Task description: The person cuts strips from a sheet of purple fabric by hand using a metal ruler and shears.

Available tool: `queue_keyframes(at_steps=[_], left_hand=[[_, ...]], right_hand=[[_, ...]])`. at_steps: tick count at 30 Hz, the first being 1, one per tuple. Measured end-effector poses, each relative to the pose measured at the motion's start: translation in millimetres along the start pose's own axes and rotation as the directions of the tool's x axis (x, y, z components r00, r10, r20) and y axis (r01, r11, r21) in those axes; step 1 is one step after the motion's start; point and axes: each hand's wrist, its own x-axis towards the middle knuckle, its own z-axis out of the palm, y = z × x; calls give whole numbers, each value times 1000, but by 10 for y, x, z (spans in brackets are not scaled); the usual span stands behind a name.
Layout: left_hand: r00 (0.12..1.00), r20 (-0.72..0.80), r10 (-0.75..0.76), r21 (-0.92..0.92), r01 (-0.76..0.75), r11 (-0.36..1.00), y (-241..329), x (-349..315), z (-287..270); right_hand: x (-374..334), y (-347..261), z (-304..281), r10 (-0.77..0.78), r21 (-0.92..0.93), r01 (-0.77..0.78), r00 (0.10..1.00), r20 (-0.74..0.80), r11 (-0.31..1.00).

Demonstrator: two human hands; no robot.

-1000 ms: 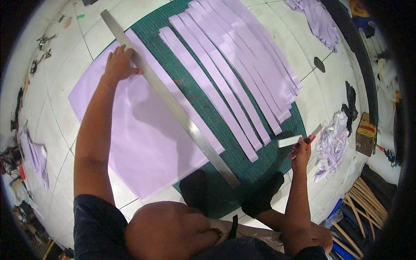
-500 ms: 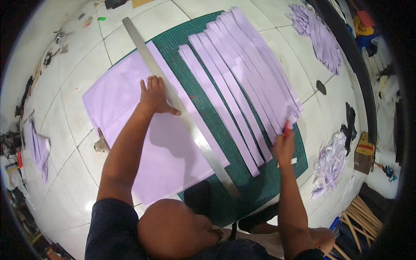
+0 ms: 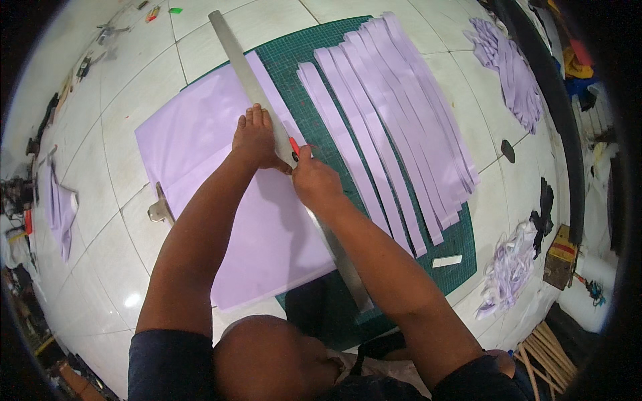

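Observation:
My left hand [image 3: 254, 144] lies flat with its fingers stretched out, pressing on a long metal straightedge [image 3: 234, 55]. The straightedge slants across a lilac fabric sheet [image 3: 194, 144], which rests partly on a green cutting mat [image 3: 283, 72]. Close beside that hand, my right hand [image 3: 318, 183] is wrapped round a red utility knife [image 3: 294, 145] at the straightedge's right edge; its blade is too small to make out. A narrow margin of fabric shows to the right of the straightedge. Farther right, several cut lilac strips [image 3: 394, 107] lie side by side on the mat.
A metal clip [image 3: 159, 211] grips the sheet's left edge. On the mat's near right lies a small white piece [image 3: 447, 261]. Tiled floor surrounds it, with bundled strips [image 3: 509, 77], a tangled scrap pile [image 3: 508, 267], a dark flat piece [image 3: 508, 151] and wooden sticks [image 3: 545, 354].
My right hand has swung left with the utility knife, from the near ends of the strips to the straightedge beside my left hand. The view has shifted slightly. My left hand still presses the straightedge.

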Motion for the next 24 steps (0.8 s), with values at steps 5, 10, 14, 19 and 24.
queue_keyframes(at_steps=[5, 10, 14, 19, 24], left_hand=[[999, -33, 23, -12, -24, 1000, -26, -28, 33], [1000, -8, 15, 35, -15, 999, -10, -56, -27], [1000, 13, 2, 50, -3, 999, 38, -1, -83], [1000, 6, 10, -3, -10, 1000, 48, 25, -9], [1000, 14, -8, 29, 7, 1000, 2, 4, -24]], right_hand=[[36, 33, 48, 43, -32, -41, 997, 65, 999], [26, -98, -146, 92, 47, -98, 990, 111, 994], [-28, -64, -285, 105, 83, -121, 978, 180, 989], [-802, 276, -301, 205, 57, -237, 920, 333, 970], [-1690, 448, -428, 365, -43, -400, 782, 505, 916]])
